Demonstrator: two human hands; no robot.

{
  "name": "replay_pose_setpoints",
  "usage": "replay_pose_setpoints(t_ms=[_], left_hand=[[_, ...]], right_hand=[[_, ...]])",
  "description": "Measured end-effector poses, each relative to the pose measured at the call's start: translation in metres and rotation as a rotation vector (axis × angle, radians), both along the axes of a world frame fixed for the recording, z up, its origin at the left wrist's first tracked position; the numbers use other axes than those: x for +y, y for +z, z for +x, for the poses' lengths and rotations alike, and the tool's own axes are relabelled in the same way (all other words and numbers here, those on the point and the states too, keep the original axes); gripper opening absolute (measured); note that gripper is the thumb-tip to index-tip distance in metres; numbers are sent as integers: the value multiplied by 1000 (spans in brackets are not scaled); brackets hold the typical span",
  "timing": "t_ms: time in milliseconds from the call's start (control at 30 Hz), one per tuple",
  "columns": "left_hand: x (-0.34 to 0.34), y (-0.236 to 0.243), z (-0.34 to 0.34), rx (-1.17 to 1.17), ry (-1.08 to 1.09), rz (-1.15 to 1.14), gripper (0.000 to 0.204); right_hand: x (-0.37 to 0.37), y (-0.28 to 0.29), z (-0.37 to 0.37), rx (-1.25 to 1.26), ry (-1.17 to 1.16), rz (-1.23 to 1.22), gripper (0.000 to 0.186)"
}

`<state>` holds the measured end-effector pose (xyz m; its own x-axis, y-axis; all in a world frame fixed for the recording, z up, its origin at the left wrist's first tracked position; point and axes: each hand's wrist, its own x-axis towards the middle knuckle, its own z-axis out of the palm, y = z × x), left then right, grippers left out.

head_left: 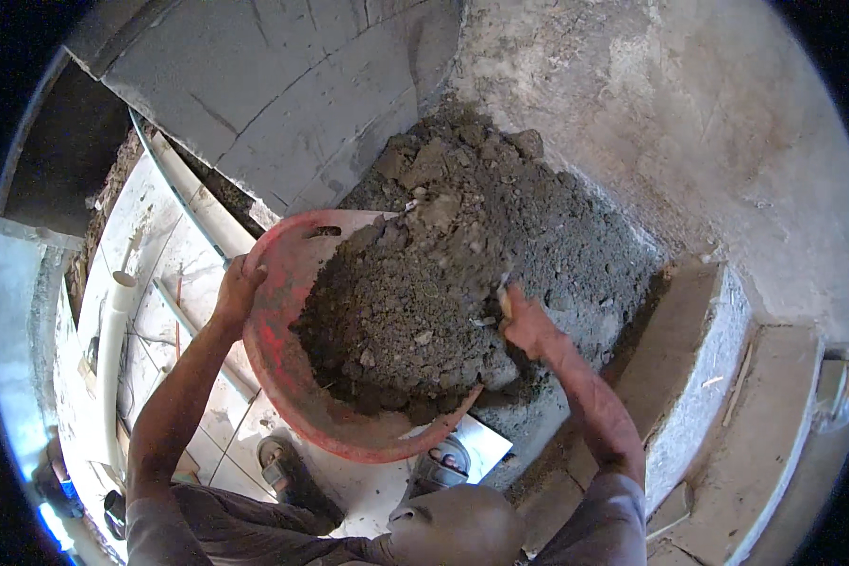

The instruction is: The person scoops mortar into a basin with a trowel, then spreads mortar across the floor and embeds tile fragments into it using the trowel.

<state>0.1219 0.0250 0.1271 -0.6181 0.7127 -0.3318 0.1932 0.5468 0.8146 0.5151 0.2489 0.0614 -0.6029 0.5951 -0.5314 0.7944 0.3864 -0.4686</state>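
Note:
A worn red tub [275, 335] with slotted handholds leans against a heap of grey-brown rubble and damp sand [575, 236]. Loose grey material [396, 311] fills much of the tub and runs on into the heap beyond its far rim. My left hand [239, 294] is closed on the tub's left rim. Over the right side of the load, my right hand [530, 328] is closed round a short pale handle [505, 298]. The working end of that tool is blurred and partly lost against the rubble, so its kind does not show.
Concrete steps [679, 340] rise at the right, below a rough plastered wall [726, 141]. A grey block wall [292, 85] stands at the far left. White pipe [113, 349] and a pale strip [203, 344] lie on the tiles left of my sandalled feet [443, 462].

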Motion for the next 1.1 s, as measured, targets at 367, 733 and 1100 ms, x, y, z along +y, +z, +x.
replay_pose_setpoints(t_ms=[367, 733, 1100], left_hand=[[-12, -2, -2, 32, 11, 34, 36], [1, 13, 9, -87, 141, 35, 32], [17, 22, 12, -49, 72, 5, 37]], right_hand=[[73, 34, -13, -56, 18, 552, 36], [211, -36, -20, -233, -20, 706, 44], [275, -89, -24, -227, -111, 672, 55]])
